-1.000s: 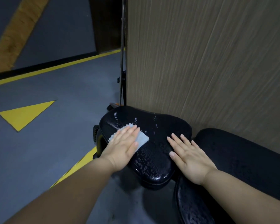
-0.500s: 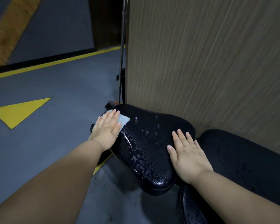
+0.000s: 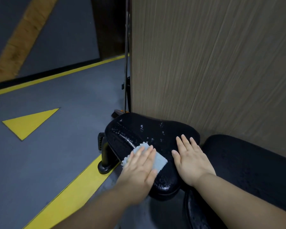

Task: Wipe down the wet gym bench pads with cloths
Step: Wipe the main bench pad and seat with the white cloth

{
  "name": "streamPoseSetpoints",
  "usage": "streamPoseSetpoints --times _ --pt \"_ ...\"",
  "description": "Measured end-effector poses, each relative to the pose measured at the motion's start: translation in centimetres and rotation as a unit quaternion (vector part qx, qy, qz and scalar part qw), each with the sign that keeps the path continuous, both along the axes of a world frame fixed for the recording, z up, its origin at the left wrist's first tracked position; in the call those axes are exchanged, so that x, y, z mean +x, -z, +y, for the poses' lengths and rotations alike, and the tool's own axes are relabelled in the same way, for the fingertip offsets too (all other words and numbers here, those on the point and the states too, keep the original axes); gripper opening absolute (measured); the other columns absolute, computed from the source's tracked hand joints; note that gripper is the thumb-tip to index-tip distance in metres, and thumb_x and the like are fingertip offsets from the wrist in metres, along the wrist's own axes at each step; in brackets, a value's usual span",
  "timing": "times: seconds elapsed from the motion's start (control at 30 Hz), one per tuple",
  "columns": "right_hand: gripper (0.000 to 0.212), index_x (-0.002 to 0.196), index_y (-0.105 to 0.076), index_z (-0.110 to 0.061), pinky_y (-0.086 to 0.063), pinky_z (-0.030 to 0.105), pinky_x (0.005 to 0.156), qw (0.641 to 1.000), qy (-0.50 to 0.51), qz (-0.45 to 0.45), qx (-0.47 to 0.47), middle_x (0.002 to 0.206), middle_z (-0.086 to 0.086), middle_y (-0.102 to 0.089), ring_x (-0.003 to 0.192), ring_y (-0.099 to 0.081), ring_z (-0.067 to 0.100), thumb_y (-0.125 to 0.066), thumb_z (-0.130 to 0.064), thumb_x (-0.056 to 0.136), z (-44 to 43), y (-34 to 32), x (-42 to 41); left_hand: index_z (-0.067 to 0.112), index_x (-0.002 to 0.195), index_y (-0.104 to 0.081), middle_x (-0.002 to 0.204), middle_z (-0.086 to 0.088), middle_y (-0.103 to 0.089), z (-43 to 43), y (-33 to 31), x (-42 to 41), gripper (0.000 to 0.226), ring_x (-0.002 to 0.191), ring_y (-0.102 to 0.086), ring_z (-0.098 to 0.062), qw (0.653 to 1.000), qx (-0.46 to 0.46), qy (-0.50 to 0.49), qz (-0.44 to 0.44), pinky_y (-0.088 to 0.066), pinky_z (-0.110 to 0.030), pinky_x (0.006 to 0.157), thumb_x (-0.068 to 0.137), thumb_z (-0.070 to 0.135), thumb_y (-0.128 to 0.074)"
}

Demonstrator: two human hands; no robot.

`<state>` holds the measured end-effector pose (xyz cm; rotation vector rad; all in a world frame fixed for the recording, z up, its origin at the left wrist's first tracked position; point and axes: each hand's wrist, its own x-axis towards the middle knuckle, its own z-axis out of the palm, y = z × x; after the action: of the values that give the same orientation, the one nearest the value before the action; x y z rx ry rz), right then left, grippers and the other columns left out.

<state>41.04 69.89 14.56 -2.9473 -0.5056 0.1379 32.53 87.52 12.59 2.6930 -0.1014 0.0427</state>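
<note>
Two hands, both flat. Left hand (image 3: 139,171) is pressing the cloth (image 3: 159,161) onto the near-left edge of the seat pad (image 3: 135,129), fingers straight and together, likely so the whole cloth is dragging water off. Right hand (image 3: 193,161) is lying spread on the pad's right side, holding nothing, probably steadying it. Droplets are showing across the pad's far half, so wiping is looking unfinished. Second pad (image 3: 248,162) is lying to the right, also speckled wet. Wood-grain panel (image 3: 205,63) is crowding the far edge, limiting strokes there. Frame leg (image 3: 104,156) is standing on the floor (image 3: 64,100) at left, beside a yellow line (image 3: 76,184).
</note>
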Motion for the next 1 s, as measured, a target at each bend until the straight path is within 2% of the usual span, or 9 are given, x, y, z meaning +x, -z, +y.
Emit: streamPoseSetpoints --times 0.13,0.3,0.57,0.77,0.9,1.0 --pt "0.060 0.154 0.001 -0.023 -0.001 0.032 0.121 1.000 -0.001 -0.003 0.003 0.161 -0.006 0.008 0.148 0.010 0.017 -0.010 -0.048 0.101 0.0 -0.1 -0.1 0.035 0.153 0.007 0.151 0.029 0.019 0.5 -0.2 -0.1 0.054 0.135 0.029 0.009 1.000 -0.004 0.014 0.003 0.024 -0.018 0.110 0.105 0.037 -0.018" --pt "0.060 0.155 0.000 -0.024 -0.003 0.032 0.121 1.000 -0.001 -0.003 0.002 0.161 -0.007 0.007 0.148 0.010 0.016 -0.010 -0.048 0.101 -0.1 -0.2 -0.1 0.036 0.154 0.004 0.156 0.026 0.013 3.4 0.3 2.4 0.053 0.136 0.026 0.010 0.999 -0.018 -0.029 0.011 0.026 -0.012 0.104 0.105 0.039 -0.017" --pt "0.060 0.154 0.002 -0.025 -0.003 0.031 0.121 1.000 -0.003 -0.003 -0.005 0.161 -0.008 0.009 0.148 0.012 0.014 -0.009 -0.049 0.100 0.0 -0.1 0.1 0.030 0.156 -0.006 0.162 0.014 0.001 9.0 0.0 8.3 0.052 0.147 0.012 -0.005 0.988 -0.006 -0.149 0.030 0.014 -0.028 0.117 0.105 0.036 -0.018" --pt "0.059 0.154 0.002 -0.026 -0.003 0.031 0.121 1.000 -0.003 -0.005 -0.006 0.161 -0.009 0.010 0.148 0.012 0.014 -0.010 -0.048 0.101 -0.1 0.1 0.2 0.026 0.156 -0.009 0.163 0.010 -0.002 11.3 -0.6 11.1 0.053 0.149 0.004 -0.012 0.973 -0.015 -0.220 0.066 0.003 -0.035 0.121 0.105 0.037 -0.019" --pt "0.059 0.154 0.001 -0.026 -0.004 0.032 0.121 1.000 -0.001 -0.002 0.000 0.161 -0.009 0.009 0.148 0.012 0.015 -0.012 -0.048 0.101 0.0 0.0 0.2 0.025 0.156 -0.006 0.163 0.011 0.002 10.7 -1.0 10.8 0.053 0.149 0.007 -0.013 0.971 -0.010 -0.227 0.076 0.003 -0.036 0.121 0.106 0.036 -0.018" --pt "0.059 0.154 0.001 -0.024 -0.004 0.033 0.121 1.000 -0.004 -0.003 0.002 0.161 -0.008 0.008 0.148 0.011 0.016 -0.012 -0.047 0.101 0.0 0.1 0.3 0.025 0.156 -0.002 0.163 0.010 0.008 8.7 -1.4 9.2 0.054 0.149 0.012 -0.014 0.979 0.026 -0.187 0.072 0.008 -0.036 0.120 0.106 0.037 -0.017"
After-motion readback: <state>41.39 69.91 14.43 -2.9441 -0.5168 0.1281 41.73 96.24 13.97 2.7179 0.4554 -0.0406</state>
